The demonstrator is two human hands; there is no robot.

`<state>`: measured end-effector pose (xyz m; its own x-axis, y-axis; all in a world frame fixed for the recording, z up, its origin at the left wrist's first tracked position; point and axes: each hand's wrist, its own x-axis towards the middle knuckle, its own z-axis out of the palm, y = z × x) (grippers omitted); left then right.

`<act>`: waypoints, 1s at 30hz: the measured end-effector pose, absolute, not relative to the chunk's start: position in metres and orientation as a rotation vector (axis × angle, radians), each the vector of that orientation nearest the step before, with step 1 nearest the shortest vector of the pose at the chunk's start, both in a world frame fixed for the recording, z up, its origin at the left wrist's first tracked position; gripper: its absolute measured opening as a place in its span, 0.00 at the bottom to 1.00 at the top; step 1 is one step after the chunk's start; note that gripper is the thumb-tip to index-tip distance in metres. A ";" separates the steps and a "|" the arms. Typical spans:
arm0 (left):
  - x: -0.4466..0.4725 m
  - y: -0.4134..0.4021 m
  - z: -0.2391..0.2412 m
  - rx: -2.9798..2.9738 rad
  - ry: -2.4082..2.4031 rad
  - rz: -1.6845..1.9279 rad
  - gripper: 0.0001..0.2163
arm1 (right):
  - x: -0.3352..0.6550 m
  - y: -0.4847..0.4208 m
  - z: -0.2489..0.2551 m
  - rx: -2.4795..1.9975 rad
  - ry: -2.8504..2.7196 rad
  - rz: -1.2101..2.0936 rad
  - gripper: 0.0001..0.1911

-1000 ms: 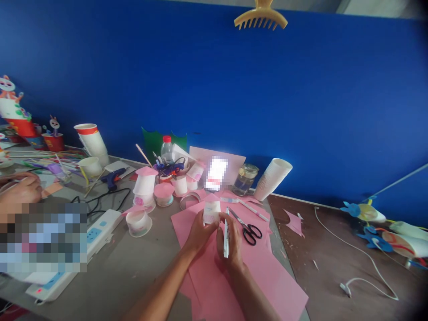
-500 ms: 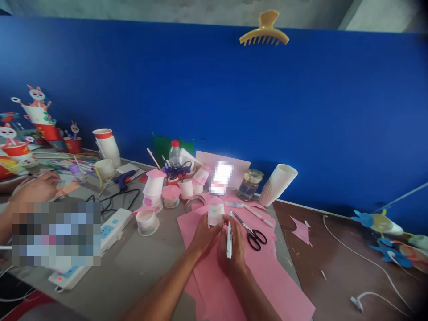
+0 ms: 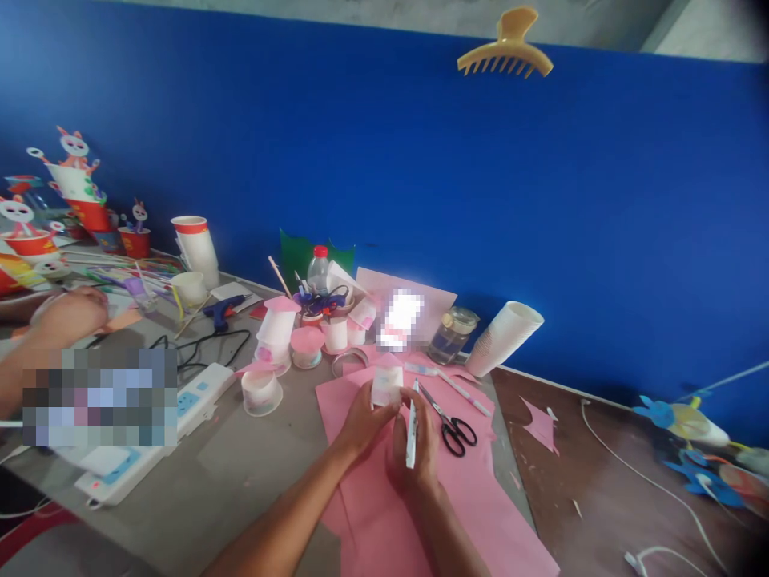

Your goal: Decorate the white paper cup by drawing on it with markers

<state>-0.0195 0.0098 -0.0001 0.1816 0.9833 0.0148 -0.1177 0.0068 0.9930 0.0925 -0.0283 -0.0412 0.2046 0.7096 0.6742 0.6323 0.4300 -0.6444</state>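
Note:
A small white paper cup (image 3: pixel 388 386) is held up in my left hand (image 3: pixel 364 420), with the thumb and fingers closed round its lower side. My right hand (image 3: pixel 419 449) grips a white marker pen (image 3: pixel 412 437), whose pointed end is up near the cup. The right fingertips come close to the cup's right side; whether they touch it I cannot tell. Both hands are above sheets of pink paper (image 3: pixel 481 505). Black-handled scissors (image 3: pixel 455 429) lie on the paper just right of my right hand, and a white pen (image 3: pixel 465 393) lies behind them.
Pink-topped paper cups (image 3: pixel 278 328), a roll of tape (image 3: pixel 350 363), a glowing phone (image 3: pixel 400 320), a glass jar (image 3: pixel 452 335) and stacked paper cups (image 3: pixel 505 338) stand behind. Leftward are a power strip (image 3: pixel 198 393), a blue glue gun (image 3: pixel 223 311) and another person's hand (image 3: pixel 75 312).
The view has shifted and tilted slightly. My hands keep hold of the cup and the marker pen in nearly the same pose. The other person's hand at the left has moved a little.

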 end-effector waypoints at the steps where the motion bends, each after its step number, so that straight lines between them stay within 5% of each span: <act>1: -0.019 0.010 0.000 1.209 0.989 1.130 0.14 | 0.093 -0.028 -0.041 -1.244 -1.485 0.071 0.17; 30: -0.018 0.011 -0.013 1.181 1.099 1.119 0.19 | 0.092 -0.029 -0.045 -1.287 -1.437 0.099 0.16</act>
<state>-0.0182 0.0106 -0.0127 0.1179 0.9921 -0.0432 -0.0613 0.0507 0.9968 0.0920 -0.0293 -0.0449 0.2474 0.7187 0.6498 0.6231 0.3956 -0.6747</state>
